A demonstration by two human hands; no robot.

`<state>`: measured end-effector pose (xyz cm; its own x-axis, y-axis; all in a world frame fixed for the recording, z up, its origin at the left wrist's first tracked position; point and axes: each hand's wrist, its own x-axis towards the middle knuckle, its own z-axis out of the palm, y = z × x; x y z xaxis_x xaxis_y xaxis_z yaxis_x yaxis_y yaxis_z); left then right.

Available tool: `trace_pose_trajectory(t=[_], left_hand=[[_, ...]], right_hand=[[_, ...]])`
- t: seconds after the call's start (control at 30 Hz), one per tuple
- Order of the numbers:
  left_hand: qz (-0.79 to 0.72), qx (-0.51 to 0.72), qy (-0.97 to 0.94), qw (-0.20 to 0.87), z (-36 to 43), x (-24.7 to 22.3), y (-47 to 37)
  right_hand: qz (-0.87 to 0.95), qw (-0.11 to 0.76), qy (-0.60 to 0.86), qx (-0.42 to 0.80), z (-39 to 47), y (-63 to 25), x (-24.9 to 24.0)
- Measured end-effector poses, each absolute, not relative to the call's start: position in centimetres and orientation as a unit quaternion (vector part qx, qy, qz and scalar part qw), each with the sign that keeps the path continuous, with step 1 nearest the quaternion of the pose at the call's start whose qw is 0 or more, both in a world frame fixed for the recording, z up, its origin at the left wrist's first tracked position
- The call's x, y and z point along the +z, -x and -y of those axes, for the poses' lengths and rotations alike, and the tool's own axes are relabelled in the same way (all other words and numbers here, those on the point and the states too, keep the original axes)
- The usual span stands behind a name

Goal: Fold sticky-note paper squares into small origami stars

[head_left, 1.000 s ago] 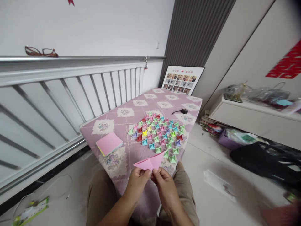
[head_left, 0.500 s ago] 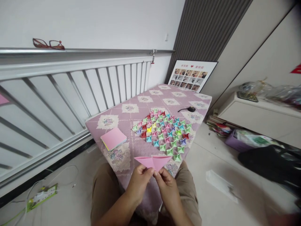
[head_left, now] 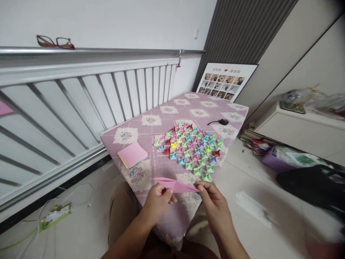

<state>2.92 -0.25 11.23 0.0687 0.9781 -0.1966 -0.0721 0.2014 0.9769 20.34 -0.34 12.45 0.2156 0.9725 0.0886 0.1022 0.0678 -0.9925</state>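
Note:
A folded piece of pink paper (head_left: 178,186) is held between both hands above the near end of the table. My left hand (head_left: 161,199) pinches its left part between thumb and fingers. At the paper's right tip, my right hand (head_left: 211,196) has its thumb and fingers closed on the point. Beyond the hands, several small folded paper pieces (head_left: 189,165) in green, pink, blue, red and yellow lie in rows. On the left of the table rests a stack of square paper (head_left: 132,154), pink on top.
The table (head_left: 161,131) has a pink flowered cloth. A small black object (head_left: 223,122) lies toward its far right. A radiator (head_left: 88,100) lines the left side. A photo board (head_left: 226,81) leans behind, and a cabinet (head_left: 304,131) stands right.
My right hand has moved right, from the paper's lower middle to its right tip. My left hand now grips the left part, and the paper is tilted down to the right. The view has shifted slightly.

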Motion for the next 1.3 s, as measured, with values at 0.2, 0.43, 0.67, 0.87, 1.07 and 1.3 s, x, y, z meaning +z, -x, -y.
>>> trace_pose_trajectory(t=[0.2, 0.43, 0.67, 0.87, 1.07, 1.3], left_hand=[[-0.535, 0.395, -0.501, 0.554, 0.3, 11.4, -2.4], [-0.517, 0.399, -0.495, 0.574, 0.3, 11.5, -2.1], [-0.407, 0.456, -0.393, 0.686, 0.5, 10.8, -2.0], [-0.367, 0.447, -0.327, 0.747, 0.6, 11.0, -2.3], [-0.331, 0.471, -0.268, 0.772, 0.7, 11.1, -2.6], [-0.286, 0.488, -0.250, 0.785, 0.8, 11.3, -2.6]], right_hand=[[0.522, 0.488, 0.515, 0.473, 0.4, -20.3, 15.7], [0.569, 0.401, 0.498, 0.517, 0.3, -19.7, 15.6], [0.594, 0.384, 0.486, 0.513, 0.6, -19.7, 15.5], [0.620, 0.364, 0.482, 0.501, 0.8, -19.5, 15.8], [0.633, 0.376, 0.482, 0.474, 1.1, -18.9, 15.8], [0.640, 0.367, 0.477, 0.477, 1.3, -18.7, 16.2]])
